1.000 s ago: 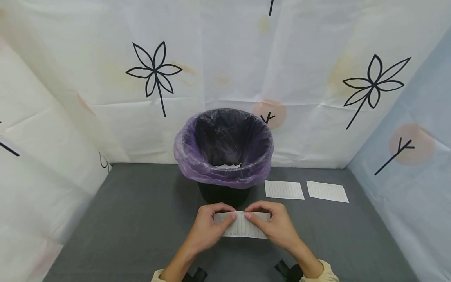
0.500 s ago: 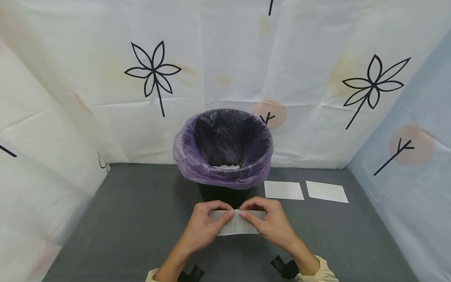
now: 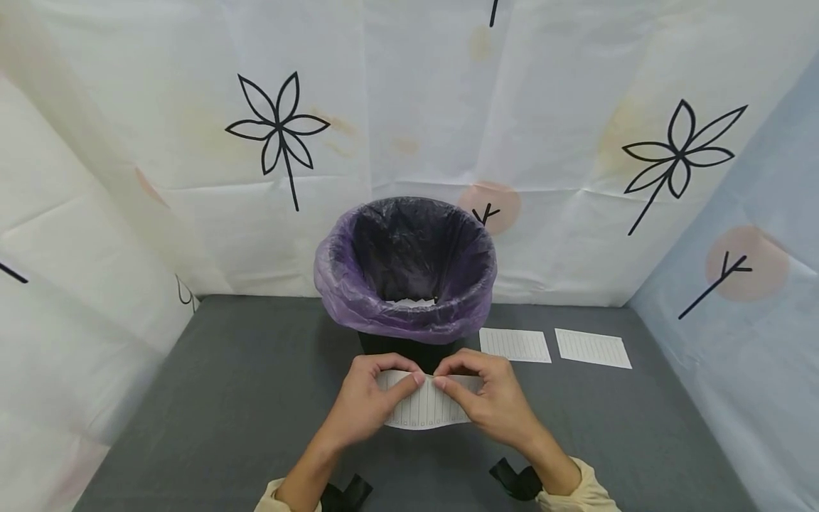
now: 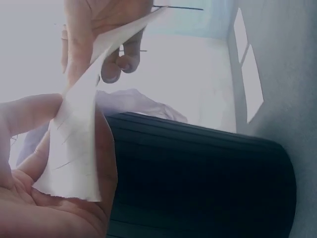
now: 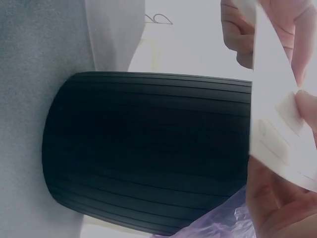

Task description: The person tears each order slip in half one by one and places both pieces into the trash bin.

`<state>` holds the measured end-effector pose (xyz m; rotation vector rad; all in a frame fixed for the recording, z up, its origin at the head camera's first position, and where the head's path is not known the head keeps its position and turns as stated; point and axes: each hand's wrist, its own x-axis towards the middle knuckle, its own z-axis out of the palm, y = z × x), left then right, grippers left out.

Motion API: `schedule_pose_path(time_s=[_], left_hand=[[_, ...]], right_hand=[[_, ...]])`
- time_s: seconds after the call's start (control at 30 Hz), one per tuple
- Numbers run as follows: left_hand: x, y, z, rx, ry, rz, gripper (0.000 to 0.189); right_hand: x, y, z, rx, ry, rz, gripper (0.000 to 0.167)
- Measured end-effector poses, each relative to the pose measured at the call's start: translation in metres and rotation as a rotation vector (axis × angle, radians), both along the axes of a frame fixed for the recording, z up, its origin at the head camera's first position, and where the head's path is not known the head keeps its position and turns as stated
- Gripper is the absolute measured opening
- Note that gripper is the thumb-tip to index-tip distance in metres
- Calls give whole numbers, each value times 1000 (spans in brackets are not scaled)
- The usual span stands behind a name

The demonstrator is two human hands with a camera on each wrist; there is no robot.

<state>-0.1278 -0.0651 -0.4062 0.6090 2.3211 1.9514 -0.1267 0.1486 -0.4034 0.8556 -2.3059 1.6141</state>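
Observation:
Between both hands is a lined white sheet of paper [image 3: 425,409], its top edge pinched near the middle and its lower edge curving down. The left hand [image 3: 370,398] grips it between thumb and forefinger, and the right hand [image 3: 489,395] does the same close beside, thumbs a small gap apart. In the left wrist view the paper [image 4: 74,148] looks bent between the hands. Just beyond stands a black trash bin [image 5: 148,153] lined with a purple bag [image 3: 409,327]; some white paper [image 3: 412,303] shows inside it.
Two more lined sheets lie on the grey table right of the bin: a nearer-left sheet [image 3: 515,345] and a right-hand sheet [image 3: 593,348]. Patterned white cloth walls [image 3: 192,242] enclose the table [image 3: 256,384]. Black straps [image 3: 348,494] sit at the wrists.
Both hands have risen slightly and shifted a little left with the paper, still pinching it. The paper's lower edge now curves more. Bin and loose sheets are unmoved.

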Motion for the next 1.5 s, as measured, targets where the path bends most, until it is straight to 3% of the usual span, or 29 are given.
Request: schedule_pose_path(time_s=[0.33,0.77,0.97,1.2,1.33,1.5], left_hand=[[-3,0,3,45,-56,3,13],[-5,-3,2,54,13,-41,10],[-5,-2,2,49,4,-41,10],[-6,-3,1,61,29,1,8],[-6,-5,-1,70,45,27,8],[-5,-5,-2,66,54,105,8]], right_hand=[[0,3,2,-30,18,-5,11],[1,7,3,-59,-87,-39,4],[2,9,4,-42,-125,-54,7],[1,16,6,-117,-115,-41,3],[2,21,6,-147,-96,-82,5],[4,26,7,-216,-68,-133,13]])
